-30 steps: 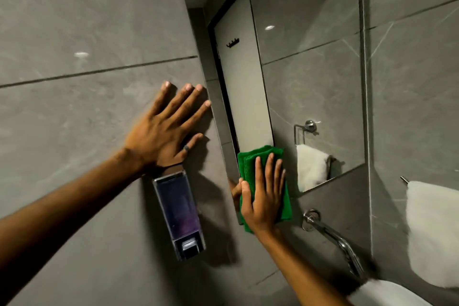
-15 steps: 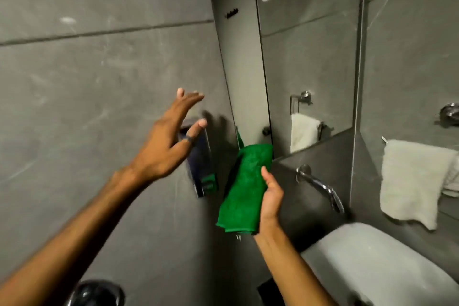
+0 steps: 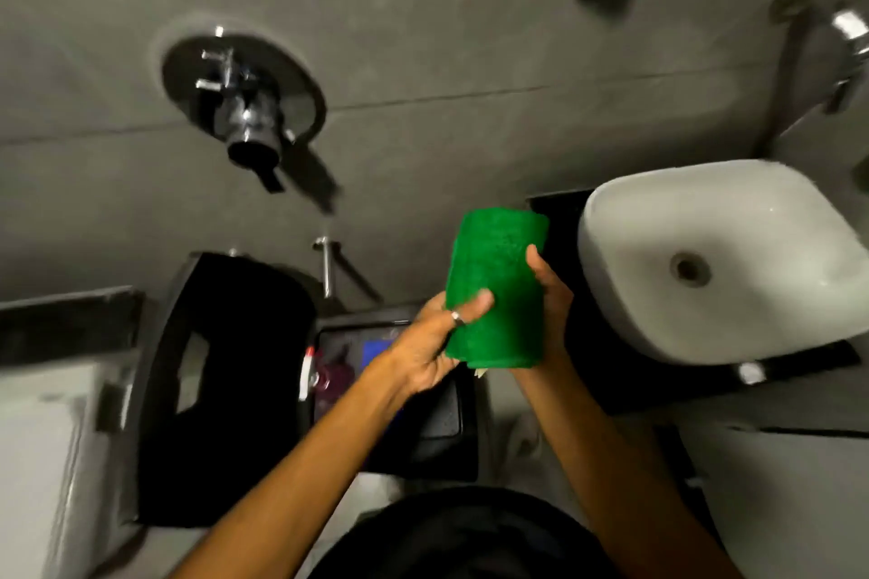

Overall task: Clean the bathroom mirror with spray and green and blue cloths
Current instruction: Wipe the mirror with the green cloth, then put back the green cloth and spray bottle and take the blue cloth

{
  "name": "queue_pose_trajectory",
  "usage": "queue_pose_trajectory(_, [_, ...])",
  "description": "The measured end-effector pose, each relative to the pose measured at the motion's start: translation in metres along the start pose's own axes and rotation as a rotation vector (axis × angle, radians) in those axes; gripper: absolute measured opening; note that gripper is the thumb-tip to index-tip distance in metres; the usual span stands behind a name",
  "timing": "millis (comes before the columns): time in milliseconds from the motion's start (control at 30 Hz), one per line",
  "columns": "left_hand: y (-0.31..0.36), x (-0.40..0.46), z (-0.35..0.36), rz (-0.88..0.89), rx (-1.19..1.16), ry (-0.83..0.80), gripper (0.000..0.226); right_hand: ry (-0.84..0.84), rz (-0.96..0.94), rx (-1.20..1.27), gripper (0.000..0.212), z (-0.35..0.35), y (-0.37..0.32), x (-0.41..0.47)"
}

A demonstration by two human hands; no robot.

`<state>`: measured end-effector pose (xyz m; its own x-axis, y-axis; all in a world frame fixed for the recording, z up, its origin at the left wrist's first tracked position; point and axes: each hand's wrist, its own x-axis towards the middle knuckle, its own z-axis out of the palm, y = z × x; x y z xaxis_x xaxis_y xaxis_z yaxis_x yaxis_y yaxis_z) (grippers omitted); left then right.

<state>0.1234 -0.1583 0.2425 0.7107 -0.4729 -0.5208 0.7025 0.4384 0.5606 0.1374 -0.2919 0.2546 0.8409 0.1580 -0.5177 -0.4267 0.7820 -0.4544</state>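
A folded green cloth (image 3: 496, 287) is held upright in front of me, over the gap between the toilet and the basin. My left hand (image 3: 432, 346) pinches its lower left edge, a ring on one finger. My right hand (image 3: 550, 296) grips its right side from behind. Below, in a dark bin or tray (image 3: 442, 418), lies a spray bottle (image 3: 312, 374) with a red-and-white head, and beside it a blue cloth (image 3: 376, 350). The mirror is out of view.
A white basin (image 3: 733, 259) sits on a dark counter at the right, its tap (image 3: 841, 28) above. A chrome wall valve (image 3: 244, 108) juts from the grey tiles. A black toilet lid (image 3: 221, 386) lies at the left.
My view has swung down from the mirror to the floor area. The left hand left the wall and took hold of the green cloth, which the right hand lowered from the mirror.
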Motion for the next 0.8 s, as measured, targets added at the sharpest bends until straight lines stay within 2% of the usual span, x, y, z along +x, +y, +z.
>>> queue_pose_trajectory(33, [-0.018,0.002,-0.018,-0.020,0.054,0.085,0.049,0.038,0.071,-0.040,0.068,-0.014,0.011,0.006])
queue_pose_trajectory(100, [-0.051,0.007,-0.050,-0.057,0.111,0.196,0.042,0.102,0.165,-0.102,0.058,-0.043,0.031,0.018])
queue_pose_trajectory(200, [-0.103,0.012,-0.094,-0.095,0.131,0.353,0.044,0.232,0.115,-0.296,0.027,-0.088,0.065,0.042])
queue_pose_trajectory(333, [-0.173,0.027,-0.152,-0.132,0.140,0.543,0.043,0.343,0.131,-0.728,0.033,-0.155,0.109,0.095])
queue_pose_trajectory(433, [-0.217,0.048,-0.191,-0.148,0.136,0.677,0.052,0.377,0.126,-1.038,0.044,-0.201,0.146,0.140])
queue_pose_trajectory(633, [-0.268,0.102,-0.258,-0.147,0.062,0.815,0.057,0.303,0.099,-1.345,0.042,-0.267,0.203,0.216])
queue_pose_trajectory(800, [-0.284,0.126,-0.284,-0.175,0.189,0.877,0.047,0.257,0.028,-1.587,0.038,-0.282,0.215,0.243])
